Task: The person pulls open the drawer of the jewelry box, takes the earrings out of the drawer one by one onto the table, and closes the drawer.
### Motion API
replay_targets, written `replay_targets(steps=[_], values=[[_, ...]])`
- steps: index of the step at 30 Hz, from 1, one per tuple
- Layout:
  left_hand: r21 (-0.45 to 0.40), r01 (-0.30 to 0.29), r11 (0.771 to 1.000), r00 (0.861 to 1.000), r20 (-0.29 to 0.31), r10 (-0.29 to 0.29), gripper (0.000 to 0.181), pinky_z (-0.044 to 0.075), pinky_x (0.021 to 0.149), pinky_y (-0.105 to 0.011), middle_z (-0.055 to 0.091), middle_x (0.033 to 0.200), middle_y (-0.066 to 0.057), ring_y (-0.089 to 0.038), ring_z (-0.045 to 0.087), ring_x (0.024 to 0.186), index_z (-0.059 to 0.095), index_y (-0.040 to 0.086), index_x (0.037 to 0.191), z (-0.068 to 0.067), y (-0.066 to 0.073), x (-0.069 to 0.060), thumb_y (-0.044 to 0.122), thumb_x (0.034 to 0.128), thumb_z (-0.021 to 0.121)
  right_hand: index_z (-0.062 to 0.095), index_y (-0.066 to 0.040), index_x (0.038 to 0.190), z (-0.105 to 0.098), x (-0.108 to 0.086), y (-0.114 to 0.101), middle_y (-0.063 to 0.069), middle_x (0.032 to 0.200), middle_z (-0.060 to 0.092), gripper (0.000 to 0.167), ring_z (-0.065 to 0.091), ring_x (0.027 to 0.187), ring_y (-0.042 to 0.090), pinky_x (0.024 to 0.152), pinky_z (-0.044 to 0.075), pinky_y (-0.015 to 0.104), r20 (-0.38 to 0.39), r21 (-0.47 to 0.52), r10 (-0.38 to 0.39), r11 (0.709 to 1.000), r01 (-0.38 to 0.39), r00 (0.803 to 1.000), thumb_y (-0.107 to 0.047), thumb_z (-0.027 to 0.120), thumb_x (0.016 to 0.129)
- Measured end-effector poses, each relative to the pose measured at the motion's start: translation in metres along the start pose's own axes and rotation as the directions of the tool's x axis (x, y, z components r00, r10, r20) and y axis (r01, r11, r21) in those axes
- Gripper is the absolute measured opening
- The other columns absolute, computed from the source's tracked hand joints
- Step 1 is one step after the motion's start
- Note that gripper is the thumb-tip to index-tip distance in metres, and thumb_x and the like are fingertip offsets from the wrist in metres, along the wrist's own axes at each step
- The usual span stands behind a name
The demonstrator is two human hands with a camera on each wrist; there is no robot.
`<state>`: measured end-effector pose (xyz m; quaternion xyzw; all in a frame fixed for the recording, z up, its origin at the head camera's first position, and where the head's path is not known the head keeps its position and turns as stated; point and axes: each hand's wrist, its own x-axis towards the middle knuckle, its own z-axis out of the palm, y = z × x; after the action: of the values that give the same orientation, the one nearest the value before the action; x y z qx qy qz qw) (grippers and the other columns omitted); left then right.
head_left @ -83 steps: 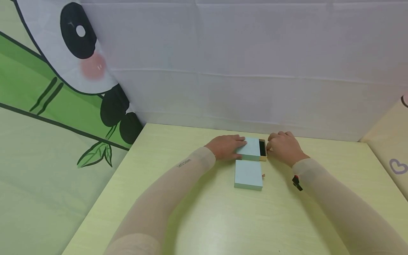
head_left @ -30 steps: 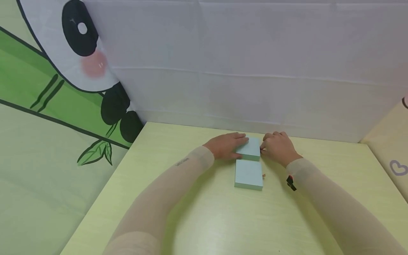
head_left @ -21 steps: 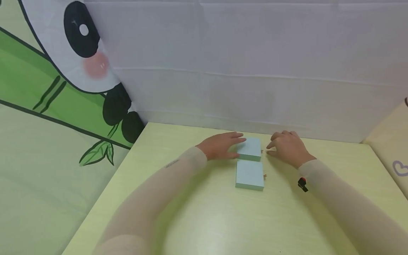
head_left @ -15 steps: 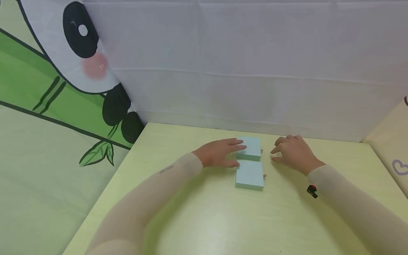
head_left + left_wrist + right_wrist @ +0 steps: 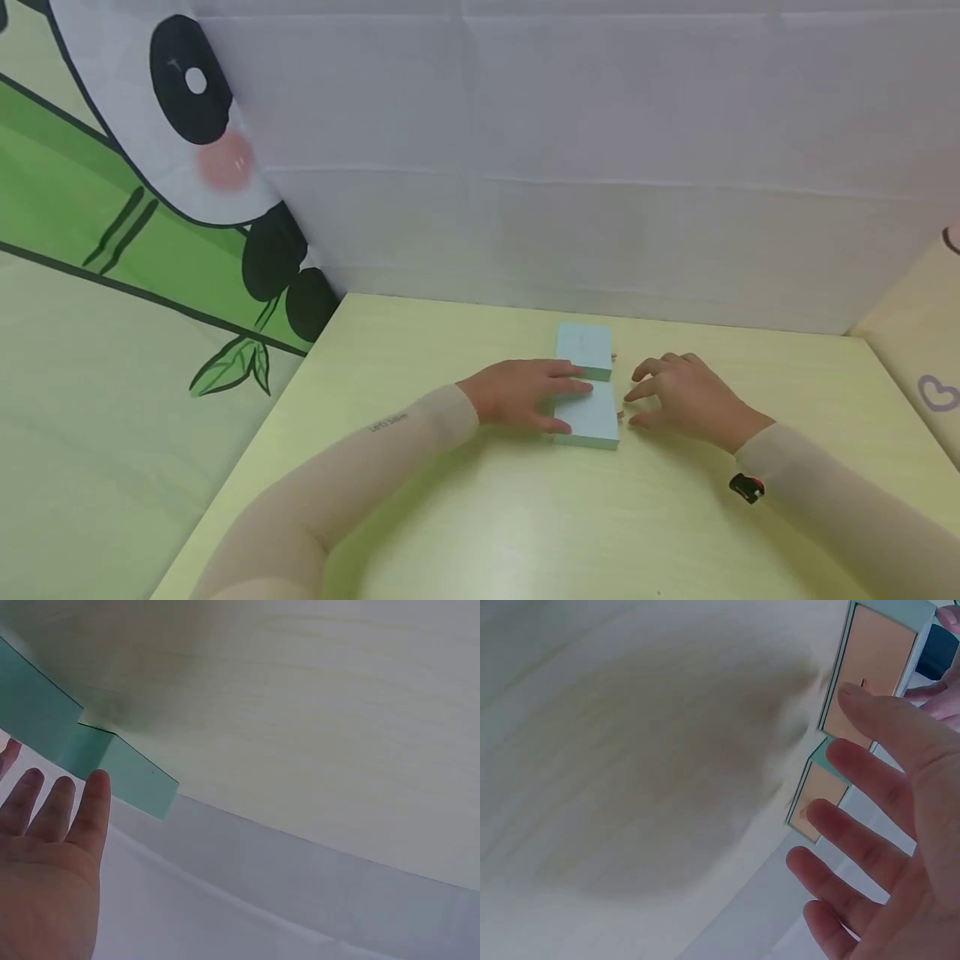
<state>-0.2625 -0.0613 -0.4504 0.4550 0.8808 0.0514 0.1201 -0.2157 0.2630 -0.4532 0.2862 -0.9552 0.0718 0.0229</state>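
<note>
Two pale blue drawer-style boxes lie flat on the table, a far box (image 5: 585, 343) and a near box (image 5: 597, 422), one in front of the other. My left hand (image 5: 525, 394) spreads its straight fingers over the near box's left part; whether they touch the top is unclear. Just right of that box is my right hand (image 5: 690, 404), fingers loosely bent and holding nothing. It stands close to the small brown pull tab (image 5: 620, 414). In the right wrist view the near box's end panel (image 5: 877, 649) is tan and sits flush.
The boxes rest on a pale yellow table (image 5: 480, 517). A white cloth (image 5: 525, 233) rises behind its back edge. To the left hangs a printed cloth (image 5: 112, 417) with a green and black cartoon. A small black and red device (image 5: 747, 488) sits at the right sleeve.
The far box's drawer, partly out with a dark inside, was pushed in. Both hands then left that box and moved nearer, the left one over the near box.
</note>
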Motion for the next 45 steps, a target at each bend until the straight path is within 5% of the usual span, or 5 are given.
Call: replay_targets(steps=[15, 45], values=[[0.074, -0.048, 0.996, 0.997, 0.057, 0.044, 0.069, 0.05, 0.14, -0.041, 0.042, 0.193, 0.009, -0.02, 0.05, 0.176, 0.055, 0.041, 0.178, 0.001, 0.008, 0.004, 0.06, 0.1145, 0.073, 0.097, -0.031, 0.104, 0.017, 0.006, -0.008, 0.002, 0.124, 0.087, 0.005, 0.079, 0.112, 0.032, 0.099, 0.064, 0.063, -0.039, 0.015, -0.078, 0.997, 0.078, 0.996, -0.03, 0.096, 0.099], [0.123, -0.055, 0.991, 0.998, 0.032, 0.052, 0.069, 0.055, 0.136, -0.04, 0.045, 0.192, 0.007, -0.021, 0.056, 0.173, 0.055, 0.041, 0.178, 0.001, 0.009, 0.005, 0.063, 0.1144, 0.073, 0.097, -0.028, 0.096, 0.016, 0.011, -0.011, 0.002, 0.125, 0.087, 0.008, 0.078, 0.114, 0.031, 0.1, 0.063, 0.058, -0.08, -0.004, -0.1, 0.995, 0.1, 0.992, -0.02, 0.099, 0.095]])
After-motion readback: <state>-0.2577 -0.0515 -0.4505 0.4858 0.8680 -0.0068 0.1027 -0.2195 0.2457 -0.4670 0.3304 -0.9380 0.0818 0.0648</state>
